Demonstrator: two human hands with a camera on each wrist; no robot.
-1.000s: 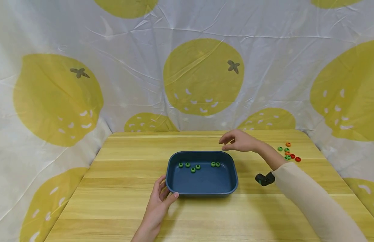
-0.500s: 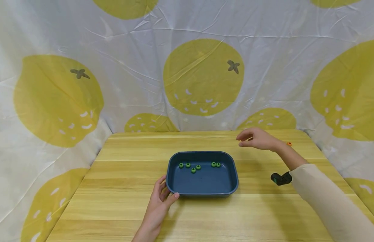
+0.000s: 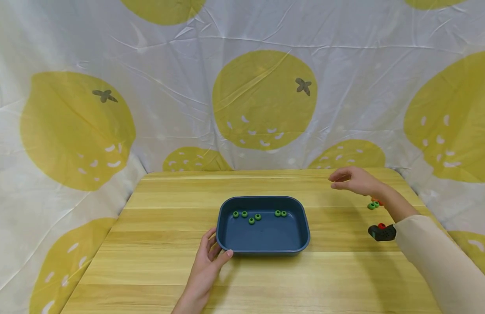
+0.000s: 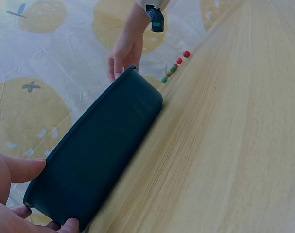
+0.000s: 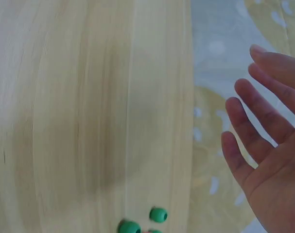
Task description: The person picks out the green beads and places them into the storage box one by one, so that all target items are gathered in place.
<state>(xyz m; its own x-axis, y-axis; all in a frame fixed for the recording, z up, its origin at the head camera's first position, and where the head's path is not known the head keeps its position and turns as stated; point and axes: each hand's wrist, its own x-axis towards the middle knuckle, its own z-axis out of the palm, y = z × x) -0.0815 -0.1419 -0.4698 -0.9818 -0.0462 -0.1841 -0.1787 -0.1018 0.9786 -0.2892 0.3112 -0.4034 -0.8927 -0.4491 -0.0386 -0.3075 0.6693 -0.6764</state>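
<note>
A dark blue rectangular tray [image 3: 262, 251] rests on the table, with several green beads [image 3: 251, 221] lying on its floor. My left hand [image 3: 205, 267] grips the tray's near left corner, thumb at the rim and fingers along the side. In the left wrist view, that thumb [image 4: 28, 169] lies against the tray's end. Up and to the right of the tray, my right hand [image 3: 354, 180] hovers over the table. Its fingers are spread and relaxed with nothing in them, as the right wrist view shows of the hand [image 5: 278, 179].
Near the right forearm lie loose green beads [image 3: 371, 206], an orange bead [image 3: 374, 199] and a red bead [image 3: 381, 226], partly hidden by the arm and its black wrist camera [image 3: 383, 233]. A lemon-print cloth [image 3: 262, 100] hangs behind the wooden table [image 3: 160, 244].
My right hand has moved right, from above the tray's far right corner toward the loose beads, its arm covering some of them. The left hand and the tray stay in place.
</note>
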